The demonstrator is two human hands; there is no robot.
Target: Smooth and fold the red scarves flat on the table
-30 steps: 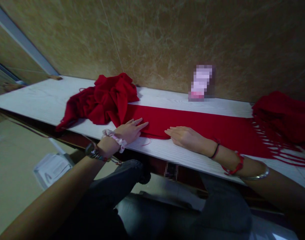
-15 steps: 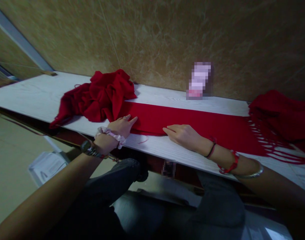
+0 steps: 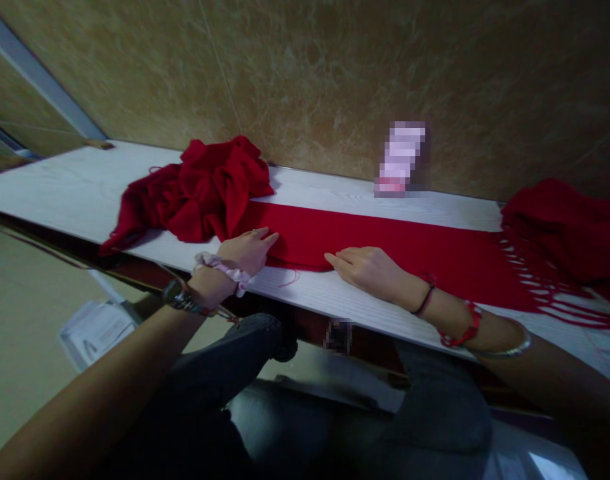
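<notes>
A red fringed scarf (image 3: 395, 250) lies flat along the narrow white tabletop, its tassels at the right end. Its left part runs into a crumpled heap of red cloth (image 3: 199, 193). My left hand (image 3: 247, 252) rests on the scarf beside that heap, fingers stretched out and apart. At the near edge of the scarf is my right hand (image 3: 367, 270), its fingers curled together with the tips on the fabric; the thumb is mostly hidden. A loose red thread (image 3: 289, 279) lies on the tabletop between my hands.
More red fabric (image 3: 565, 230) is bunched at the right end of the white table (image 3: 59, 177). A blurred-out pink and white object (image 3: 402, 157) leans on the tiled wall (image 3: 305, 80) behind. Below left stands a whitish bin-like container (image 3: 97, 333) on the floor.
My left hand has shifted very slightly to the right over the scarf. My right hand stays at the scarf's near edge, and the cloth lies as before.
</notes>
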